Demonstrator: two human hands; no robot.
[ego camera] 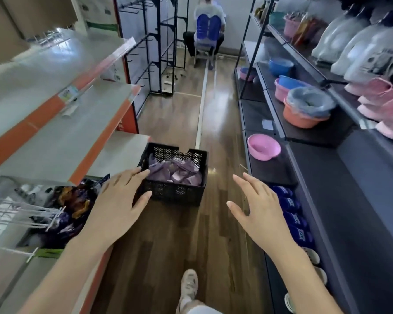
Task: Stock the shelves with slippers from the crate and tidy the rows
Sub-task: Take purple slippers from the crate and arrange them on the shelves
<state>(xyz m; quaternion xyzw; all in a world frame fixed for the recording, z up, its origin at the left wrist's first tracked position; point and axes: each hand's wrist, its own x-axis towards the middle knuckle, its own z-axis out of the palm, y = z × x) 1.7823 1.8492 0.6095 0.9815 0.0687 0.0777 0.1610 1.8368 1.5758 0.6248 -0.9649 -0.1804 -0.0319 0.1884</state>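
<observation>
While both arms reach forward down the aisle, neither has anything in hand.

- Left grip: bare hand, palm down, fingers straight and spread, empty. Its fingertips overlap the near-left corner of the black crate in the view; cannot tell whether they touch the rim or hover above it.
- Right grip: bare hand, fingers spread and slightly bent, empty. It sits right of the crate with bare wooden floor showing between them.
- The crate stands on the floor, ahead of and below the 2 hands, nearer the left shelving than the right. Its near wall faces the person almost squarely. Its longer side seems to run across the aisle, though the wide lens makes that uncertain.
- Lilac slippers lie jumbled inside in what looks like clear wrap, heaped below the rim.
- Dark shelving unit on the right carries pink slippers in a row higher up and dark blue slippers on the bottom shelf, beside the right wrist.

Judgement: the coming move turns on the crate lying forward and slightly left. The left grip is clearly nearer and would get there first. The right must cross leftward to reach the stock or the far-side rim. Stocking looks barely begun for the lilac pairs; none shows on a shelf.
</observation>
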